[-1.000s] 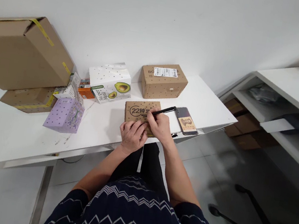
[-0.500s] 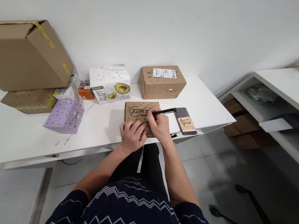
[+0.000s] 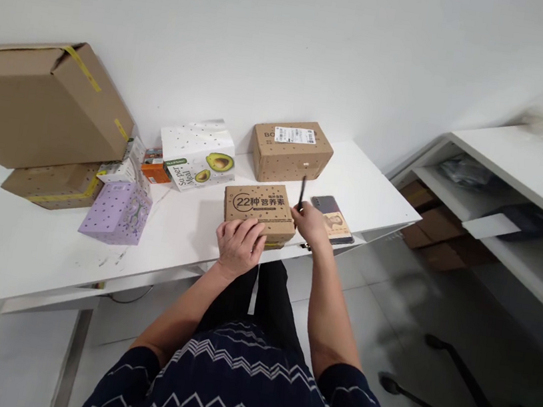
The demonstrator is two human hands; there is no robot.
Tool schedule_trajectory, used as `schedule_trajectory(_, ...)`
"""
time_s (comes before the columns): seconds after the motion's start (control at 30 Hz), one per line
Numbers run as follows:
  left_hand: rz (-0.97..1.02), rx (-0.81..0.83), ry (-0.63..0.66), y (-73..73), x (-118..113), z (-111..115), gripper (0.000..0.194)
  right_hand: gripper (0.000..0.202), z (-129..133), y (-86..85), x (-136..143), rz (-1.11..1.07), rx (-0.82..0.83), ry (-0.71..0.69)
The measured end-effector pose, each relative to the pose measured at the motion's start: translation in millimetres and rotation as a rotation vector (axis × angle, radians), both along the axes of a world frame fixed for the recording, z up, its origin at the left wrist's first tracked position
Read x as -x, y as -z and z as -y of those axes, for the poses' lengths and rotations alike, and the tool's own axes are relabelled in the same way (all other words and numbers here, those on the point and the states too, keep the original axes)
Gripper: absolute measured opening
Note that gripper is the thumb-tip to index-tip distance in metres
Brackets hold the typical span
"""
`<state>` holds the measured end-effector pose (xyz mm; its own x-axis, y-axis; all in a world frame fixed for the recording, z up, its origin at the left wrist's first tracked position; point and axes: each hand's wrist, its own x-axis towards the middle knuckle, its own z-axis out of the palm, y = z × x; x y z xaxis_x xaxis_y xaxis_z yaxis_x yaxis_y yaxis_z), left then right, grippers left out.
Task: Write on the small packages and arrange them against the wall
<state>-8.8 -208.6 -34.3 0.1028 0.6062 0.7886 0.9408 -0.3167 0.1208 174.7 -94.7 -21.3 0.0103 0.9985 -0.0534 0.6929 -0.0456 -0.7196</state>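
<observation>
Both bare forearms reach forward from the dark sleeves to the desk's near edge. Left hand (image 3: pixel 240 243) lies palm down, fingers loosely curled, knuckles toward the camera, just inside that edge. Right hand (image 3: pixel 312 223) sits a little farther in and to the right, lifted, its grip pinched closed round a thin dark stick standing nearly upright.

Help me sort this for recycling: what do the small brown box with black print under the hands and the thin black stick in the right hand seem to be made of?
Small brown box with black print: likely matte corrugated cardboard, judging by its dull kraft-brown faces and folded edges.
Thin black stick in the right hand: a smooth dark pen or blade tool, plastic or metal; too small to tell.
</observation>
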Motion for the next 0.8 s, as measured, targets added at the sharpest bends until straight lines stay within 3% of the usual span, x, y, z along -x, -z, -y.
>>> schedule_trajectory(0.13,-0.004,-0.026,0.0,-1.1,-1,0,0.022,0.022,1,14.6,10,0.3,0.137,-0.101)
schedule_trajectory(0.37,0.002,0.001,-0.001,2.7,0,-1,0.024,0.025,4,28.9,13,0.316,0.191,-0.122)
schedule_trajectory(0.43,0.009,0.001,0.006,4.7,0,-2,0.025,0.029,2,34.4,4,0.316,0.137,-0.042)
schedule_trajectory(0.53,0.005,0.004,0.0,7.0,1,-2,0.025,0.04,-3,44.1,-17,0.402,0.017,0.2)
schedule_trajectory(0.63,-0.005,-0.014,-0.003,7.4,1,-3,0.024,0.062,-10,53.9,-41,0.489,0.023,0.375)
schedule_trajectory(0.7,-0.014,-0.04,-0.001,6.9,1,-4,0.024,0.071,-13,58.7,-53,0.483,0.085,0.384)
schedule_trajectory(0.8,-0.019,-0.062,0.001,7.1,1,-4,0.025,0.067,-16,61.4,-61,0.46,0.118,0.338)
